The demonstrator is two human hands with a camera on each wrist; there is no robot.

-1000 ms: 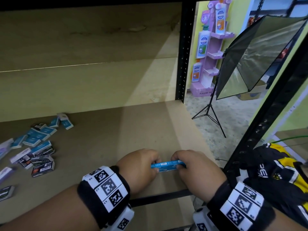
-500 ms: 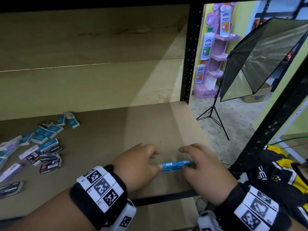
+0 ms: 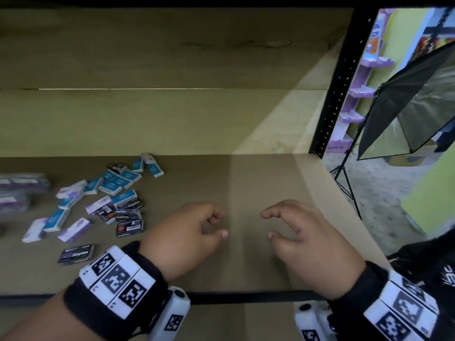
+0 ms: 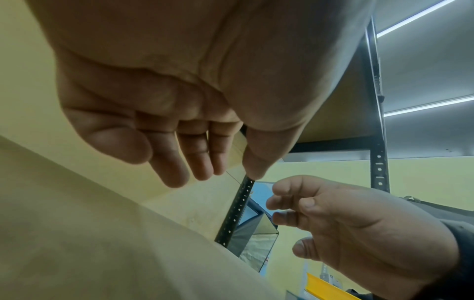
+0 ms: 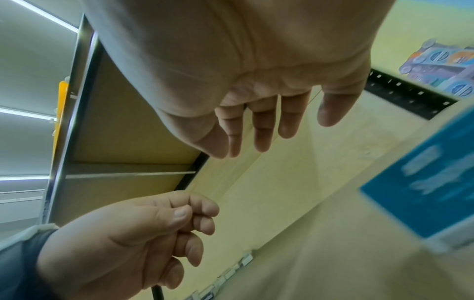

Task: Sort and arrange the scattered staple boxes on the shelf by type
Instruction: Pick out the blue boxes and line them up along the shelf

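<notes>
Both hands hover empty over the right part of the brown shelf board (image 3: 258, 178), fingers loosely curled and a gap between them. In the head view my left hand (image 3: 220, 225) and right hand (image 3: 267, 225) face each other. The left wrist view shows the left hand (image 4: 205, 172) with nothing in it. A blurred blue staple box (image 5: 423, 192) lies on the shelf close under my right hand (image 5: 256, 140); the head view does not show it. A scattered pile of blue (image 3: 115, 184), purple-white (image 3: 73, 228) and black (image 3: 129, 226) staple boxes lies at the left.
Stacked purple boxes (image 3: 22, 183) sit at the far left. A black shelf post (image 3: 337, 82) marks the right end, the black front rail (image 3: 246, 297) runs below my wrists. Beyond stand a softbox light (image 3: 413, 102) and a purple display rack (image 3: 362, 89).
Both hands have let go of the blue box they held between them and drawn apart. The box is out of sight in the head view.
</notes>
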